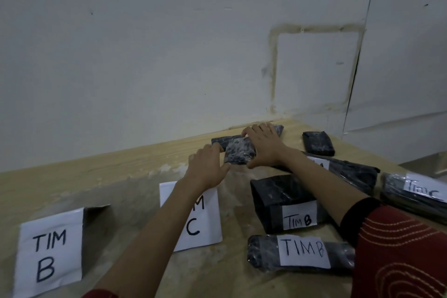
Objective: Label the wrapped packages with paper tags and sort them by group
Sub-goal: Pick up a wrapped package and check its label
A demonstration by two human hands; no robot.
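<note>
A small black package wrapped in clear film [239, 152] lies far back on the wooden table [121, 172], without a visible tag. My left hand [208, 167] touches its left edge and my right hand [264, 146] covers its right side, so both hands grip it. Behind it lies another dark package [221, 141], partly hidden. Two paper signs lie near me: "TIM B" [49, 253] at the left and "TIM C" [193, 215], partly under my left forearm. Two packages tagged "TIM B" [285, 203] [300, 253] sit at the right.
An untagged black package [318, 143] lies at the back right. A long dark package [353, 173] passes under my right forearm, and one tagged "TIM C" [416, 192] is at the right edge. A white wall stands right behind the table.
</note>
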